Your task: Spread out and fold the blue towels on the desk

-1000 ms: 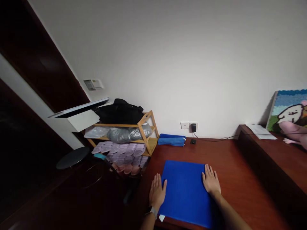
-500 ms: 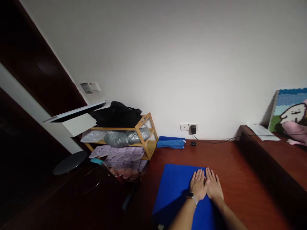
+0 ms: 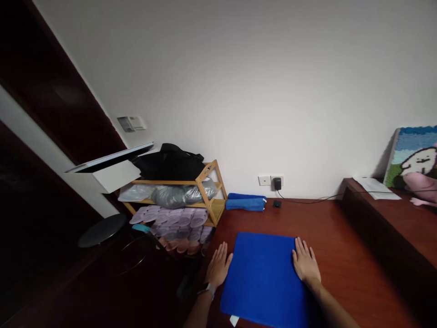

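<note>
A blue towel [image 3: 264,280] lies spread flat on the reddish-brown table [image 3: 317,223], with a small white tag [image 3: 234,320] at its near left corner. Just off the towel's left edge is my left hand [image 3: 217,266], its fingers stretched out and a watch on the wrist. My right hand [image 3: 306,263] rests flat along the towel's right edge, fingers extended and slightly apart. Neither hand grips anything.
Folded blue towels [image 3: 246,202] lie at the table's back by the wall, near a small black object [image 3: 276,204]. A plugged-in black adapter [image 3: 277,183] trails a cord rightward. A wooden rack [image 3: 213,200] holds slippers on the left; a raised ledge [image 3: 378,214] bounds the right.
My left hand has moved left from beside my right hand across the towel to its left edge. My right hand has stayed at the right edge.
</note>
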